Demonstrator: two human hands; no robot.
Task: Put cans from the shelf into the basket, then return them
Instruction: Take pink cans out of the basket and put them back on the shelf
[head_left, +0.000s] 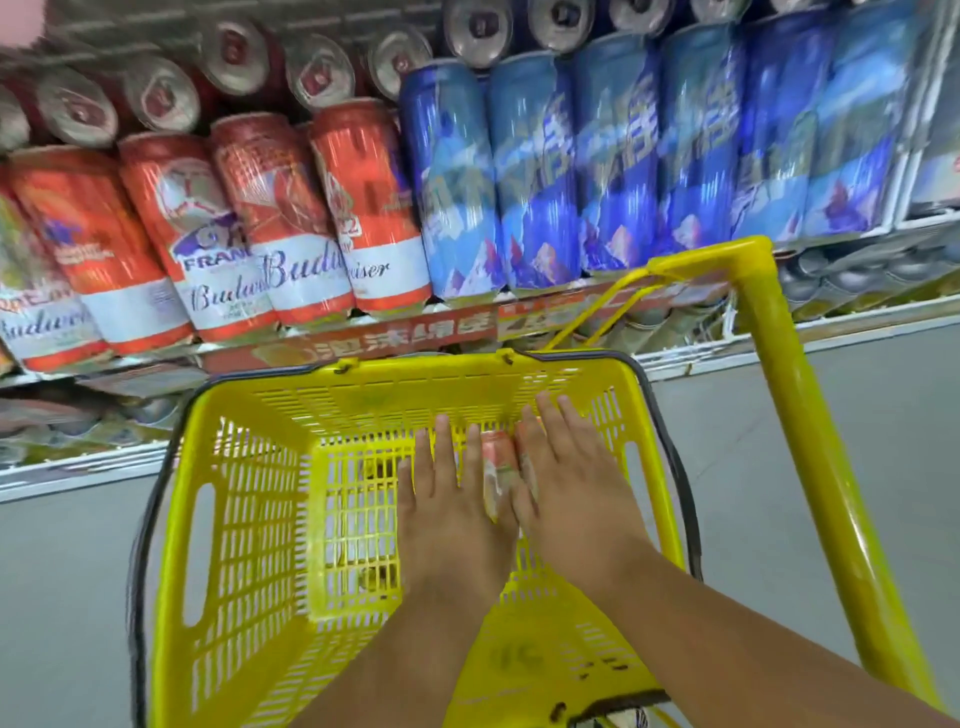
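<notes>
A yellow plastic basket (249, 519) sits below me in front of the shelf. Both my hands reach down into its right half. My left hand (447, 504) and my right hand (571, 488) lie side by side with fingers stretched out. A red and white can (496, 467) shows between them, and both hands touch it. More red and white shows under the right hand's fingers. On the shelf above stand red Budweiser cans (291, 218) at the left and blue cans (613, 166) at the right.
A yellow trolley handle (800, 405) rises along the basket's right side. The shelf edge with a red price strip (395, 338) runs just beyond the basket. A lower shelf holds more cans (857, 275). Grey floor (57, 597) lies on both sides.
</notes>
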